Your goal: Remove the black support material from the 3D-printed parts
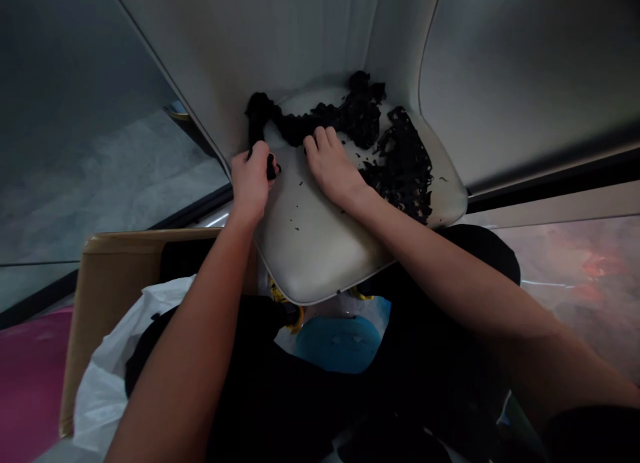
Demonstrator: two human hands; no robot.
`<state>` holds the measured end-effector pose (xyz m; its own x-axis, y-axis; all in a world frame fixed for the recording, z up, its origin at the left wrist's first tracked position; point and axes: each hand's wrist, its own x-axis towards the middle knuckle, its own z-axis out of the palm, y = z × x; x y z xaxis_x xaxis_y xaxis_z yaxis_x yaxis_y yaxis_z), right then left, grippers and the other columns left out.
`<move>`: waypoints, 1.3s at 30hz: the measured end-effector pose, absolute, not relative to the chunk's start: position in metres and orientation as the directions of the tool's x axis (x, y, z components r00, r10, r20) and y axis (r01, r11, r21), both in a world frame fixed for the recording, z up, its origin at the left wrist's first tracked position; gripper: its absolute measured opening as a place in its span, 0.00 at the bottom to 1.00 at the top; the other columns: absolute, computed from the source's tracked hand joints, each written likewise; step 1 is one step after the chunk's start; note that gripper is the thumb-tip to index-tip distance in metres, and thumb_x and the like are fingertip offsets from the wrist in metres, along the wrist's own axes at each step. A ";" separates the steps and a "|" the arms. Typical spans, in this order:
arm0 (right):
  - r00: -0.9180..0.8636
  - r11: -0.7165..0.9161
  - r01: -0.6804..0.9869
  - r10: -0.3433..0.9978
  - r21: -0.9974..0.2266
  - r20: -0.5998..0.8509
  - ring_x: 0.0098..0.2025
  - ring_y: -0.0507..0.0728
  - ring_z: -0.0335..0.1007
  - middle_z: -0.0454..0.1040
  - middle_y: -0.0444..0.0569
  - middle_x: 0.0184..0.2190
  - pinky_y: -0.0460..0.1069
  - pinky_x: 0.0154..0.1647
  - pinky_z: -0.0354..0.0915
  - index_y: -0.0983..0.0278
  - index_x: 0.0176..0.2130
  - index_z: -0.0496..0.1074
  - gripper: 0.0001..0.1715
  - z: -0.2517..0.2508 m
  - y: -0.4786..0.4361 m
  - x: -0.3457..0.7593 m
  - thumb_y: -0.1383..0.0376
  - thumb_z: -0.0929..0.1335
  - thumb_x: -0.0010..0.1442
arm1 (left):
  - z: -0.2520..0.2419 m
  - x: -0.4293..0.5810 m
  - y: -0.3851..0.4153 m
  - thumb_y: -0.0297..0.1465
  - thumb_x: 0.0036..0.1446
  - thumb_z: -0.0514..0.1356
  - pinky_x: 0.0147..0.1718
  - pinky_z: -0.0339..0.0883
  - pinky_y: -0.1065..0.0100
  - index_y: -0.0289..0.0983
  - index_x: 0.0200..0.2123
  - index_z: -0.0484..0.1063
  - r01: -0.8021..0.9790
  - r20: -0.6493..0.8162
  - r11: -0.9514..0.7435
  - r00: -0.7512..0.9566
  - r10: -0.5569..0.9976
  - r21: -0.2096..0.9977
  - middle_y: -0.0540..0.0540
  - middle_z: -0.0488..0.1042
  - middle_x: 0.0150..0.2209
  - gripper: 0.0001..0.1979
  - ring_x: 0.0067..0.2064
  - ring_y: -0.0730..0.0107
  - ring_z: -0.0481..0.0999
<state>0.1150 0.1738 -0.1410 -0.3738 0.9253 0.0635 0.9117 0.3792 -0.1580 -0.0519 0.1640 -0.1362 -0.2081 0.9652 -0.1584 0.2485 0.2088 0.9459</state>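
My left hand is closed round one end of a black, lumpy strip on the left side of a pale chair seat. A black end pokes out past its fingers. From that hand the strip bends over and runs right to a ragged black clump at the back of the seat. My right hand has its fingers curled against the strip's lower edge; the fingertips are partly hidden. Right of it lies a black torn piece full of holes. What the black material is made of I cannot tell.
Small black crumbs are scattered over the seat. Left below stands an open cardboard box with a white plastic bag at it. Something pink is left of the box. A blue object lies on the floor below the seat.
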 end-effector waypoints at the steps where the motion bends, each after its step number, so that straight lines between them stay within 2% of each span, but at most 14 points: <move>1: -0.374 0.380 0.910 0.925 -0.165 0.063 0.70 0.74 0.66 0.71 0.68 0.63 0.68 0.72 0.64 0.72 0.62 0.71 0.28 -0.140 0.173 0.116 0.81 0.53 0.74 | -0.133 -0.053 0.164 0.31 0.75 0.50 0.24 0.43 0.66 0.40 0.27 0.63 0.135 -0.203 0.236 -0.218 0.955 0.962 0.53 0.62 0.22 0.19 0.23 0.77 0.53; 4: -0.359 0.371 0.897 0.929 -0.240 0.095 0.69 0.70 0.65 0.70 0.65 0.64 0.65 0.72 0.65 0.69 0.60 0.71 0.29 -0.139 0.172 0.117 0.83 0.54 0.71 | -0.121 -0.058 0.162 0.33 0.75 0.49 0.21 0.37 0.66 0.39 0.25 0.61 -0.180 -0.327 0.292 -0.210 0.921 0.939 0.54 0.59 0.20 0.22 0.20 0.77 0.44; 7: -0.274 0.317 0.798 0.948 -0.512 0.159 0.66 0.65 0.67 0.73 0.59 0.63 0.63 0.73 0.65 0.64 0.56 0.72 0.24 -0.140 0.175 0.116 0.81 0.58 0.71 | -0.106 -0.067 0.159 0.35 0.77 0.46 0.18 0.36 0.71 0.39 0.24 0.60 -0.352 -0.402 0.330 -0.154 0.903 0.876 0.54 0.56 0.19 0.24 0.19 0.78 0.41; 11: -0.167 0.002 0.270 0.985 -0.963 -0.045 0.57 0.58 0.75 0.79 0.52 0.55 0.55 0.64 0.73 0.60 0.51 0.72 0.09 -0.136 0.182 0.112 0.66 0.62 0.80 | -0.090 -0.082 0.158 0.39 0.75 0.49 0.13 0.35 0.78 0.40 0.26 0.61 -0.673 -0.561 0.422 0.013 0.827 0.607 0.55 0.56 0.17 0.22 0.15 0.82 0.44; 15: -0.242 -0.306 -0.255 0.939 -0.917 -0.246 0.45 0.53 0.76 0.79 0.48 0.47 0.45 0.45 0.73 0.60 0.46 0.72 0.08 -0.120 0.184 0.113 0.62 0.65 0.81 | -0.083 -0.093 0.156 0.40 0.70 0.53 0.09 0.35 0.78 0.41 0.26 0.58 -0.816 -0.604 0.419 0.111 0.789 0.398 0.56 0.55 0.16 0.19 0.13 0.82 0.46; 21: -0.285 -0.469 -0.455 0.882 -0.757 -0.375 0.35 0.51 0.71 0.76 0.48 0.40 0.43 0.35 0.71 0.61 0.42 0.72 0.25 -0.098 0.177 0.110 0.52 0.58 0.84 | -0.081 -0.111 0.156 0.37 0.66 0.56 0.10 0.37 0.77 0.42 0.27 0.58 -0.865 -0.562 0.389 0.158 0.812 0.318 0.53 0.57 0.17 0.15 0.15 0.80 0.47; 23: -0.269 -0.508 -0.440 0.861 -0.740 -0.431 0.33 0.51 0.69 0.74 0.47 0.36 0.43 0.31 0.70 0.60 0.39 0.70 0.28 -0.098 0.178 0.107 0.47 0.58 0.83 | -0.078 -0.117 0.156 0.37 0.65 0.56 0.10 0.38 0.76 0.43 0.28 0.58 -0.872 -0.536 0.377 0.165 0.828 0.313 0.53 0.58 0.18 0.13 0.16 0.78 0.48; 26: -0.198 -0.503 -0.311 0.864 -0.807 -0.462 0.28 0.50 0.63 0.67 0.44 0.31 0.43 0.26 0.63 0.59 0.33 0.61 0.25 -0.100 0.184 0.100 0.54 0.58 0.83 | -0.073 -0.123 0.157 0.37 0.66 0.55 0.10 0.38 0.75 0.43 0.28 0.58 -0.866 -0.500 0.347 0.135 0.855 0.359 0.53 0.58 0.17 0.14 0.16 0.79 0.47; 28: -0.116 -0.378 -0.001 0.919 -0.926 -0.376 0.29 0.51 0.63 0.63 0.43 0.30 0.43 0.26 0.61 0.58 0.32 0.58 0.25 -0.100 0.186 0.094 0.58 0.56 0.83 | -0.069 -0.125 0.157 0.38 0.67 0.55 0.10 0.37 0.76 0.42 0.29 0.58 -0.860 -0.479 0.332 0.120 0.870 0.387 0.54 0.59 0.17 0.14 0.15 0.80 0.47; 30: -0.079 -0.167 0.352 0.975 -0.921 -0.207 0.35 0.54 0.70 0.66 0.45 0.32 0.45 0.33 0.67 0.58 0.34 0.62 0.24 -0.102 0.183 0.086 0.57 0.57 0.84 | -0.065 -0.125 0.156 0.40 0.70 0.54 0.10 0.37 0.77 0.42 0.29 0.58 -0.852 -0.464 0.325 0.112 0.879 0.410 0.54 0.58 0.17 0.15 0.16 0.81 0.47; 32: -0.128 0.024 0.670 0.988 -0.742 -0.083 0.46 0.62 0.78 0.75 0.51 0.38 0.52 0.45 0.73 0.62 0.43 0.72 0.22 -0.105 0.176 0.077 0.53 0.59 0.83 | -0.061 -0.124 0.155 0.41 0.73 0.51 0.10 0.37 0.78 0.42 0.30 0.57 -0.842 -0.459 0.322 0.102 0.882 0.433 0.55 0.57 0.17 0.17 0.16 0.81 0.45; 34: -0.220 0.163 0.885 0.972 -0.436 -0.084 0.52 0.70 0.81 0.81 0.61 0.44 0.58 0.52 0.74 0.68 0.57 0.73 0.26 -0.110 0.166 0.068 0.50 0.60 0.83 | -0.056 -0.122 0.153 0.42 0.74 0.49 0.11 0.36 0.79 0.42 0.30 0.56 -0.826 -0.470 0.331 0.093 0.878 0.455 0.56 0.56 0.17 0.18 0.16 0.82 0.44; 36: -0.317 0.304 0.947 0.938 -0.106 -0.142 0.52 0.73 0.83 0.83 0.70 0.49 0.60 0.52 0.75 0.73 0.64 0.70 0.36 -0.114 0.156 0.060 0.47 0.56 0.83 | -0.053 -0.122 0.153 0.42 0.73 0.50 0.11 0.35 0.78 0.42 0.30 0.55 -0.819 -0.478 0.335 0.086 0.874 0.466 0.56 0.55 0.17 0.18 0.16 0.82 0.43; 39: -0.435 0.449 0.893 0.875 0.020 -0.212 0.53 0.72 0.84 0.83 0.72 0.54 0.58 0.50 0.76 0.71 0.68 0.68 0.35 -0.115 0.148 0.054 0.50 0.52 0.84 | -0.050 -0.123 0.153 0.41 0.71 0.52 0.12 0.34 0.77 0.42 0.30 0.55 -0.818 -0.461 0.310 0.062 0.885 0.485 0.56 0.55 0.17 0.17 0.16 0.83 0.43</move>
